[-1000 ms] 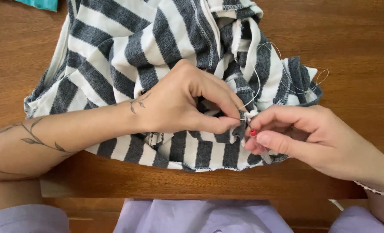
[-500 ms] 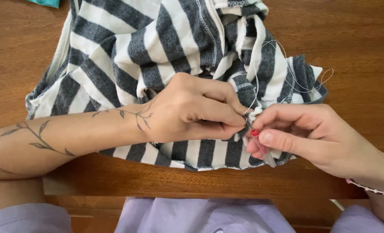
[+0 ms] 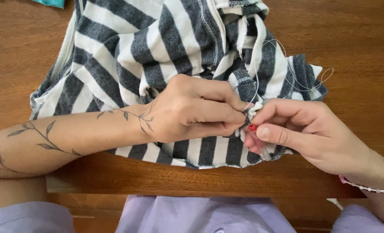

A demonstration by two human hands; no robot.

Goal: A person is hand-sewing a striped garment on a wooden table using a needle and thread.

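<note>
Together, hands pinched on striped fabric

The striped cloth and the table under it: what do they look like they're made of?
The striped cloth looks like soft knit fabric, probably a cotton-type jersey: matte, limp folds, stitched overlocked edges. The table looks like wood with a smooth brown varnish: visible grain and a slight sheen. The left hand and right hand pinch the cloth's edge.

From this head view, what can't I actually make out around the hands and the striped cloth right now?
- Head view: where the left hand and right hand pinch the striped fabric, the fingertips hide the seam.
- The red-tipped tool: its working end is covered by fingers.
- The thread: too thin to trace to its end.
- The teal item: cut off by the top edge.
</note>
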